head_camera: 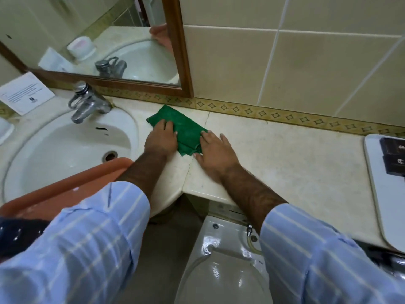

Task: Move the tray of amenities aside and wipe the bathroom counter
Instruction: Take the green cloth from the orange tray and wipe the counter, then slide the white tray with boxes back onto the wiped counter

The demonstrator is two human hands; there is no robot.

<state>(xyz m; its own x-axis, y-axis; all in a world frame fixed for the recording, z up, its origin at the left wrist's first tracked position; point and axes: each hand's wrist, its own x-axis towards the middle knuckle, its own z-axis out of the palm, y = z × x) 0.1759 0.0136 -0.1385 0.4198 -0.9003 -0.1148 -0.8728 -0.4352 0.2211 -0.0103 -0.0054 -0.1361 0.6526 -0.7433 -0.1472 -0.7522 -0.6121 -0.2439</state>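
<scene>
- Two hands press one folded green cloth [185, 130] flat on the table [274, 154]; neither grip is a pinch.
- Left hand [161, 140]: fingers together, laid on the cloth's left part, palm down. This placement likely supplies the downward load for wiping.
- Right hand [213, 151]: fingers spread, fingertips on the cloth's right edge, palm resting on the bare table. It appears to steady the fold so the cloth does not bunch.
- Tray [381, 194]: well apart to the right of both grips, at the table's far end, carrying dark amenity boxes [393, 154]. Judged already moved aside, leaving open surface between it and the cloth.
- Sink [65, 150]: just left of the left-hand grip.
- Stage, as judged: wiping under way beside the sink.
</scene>
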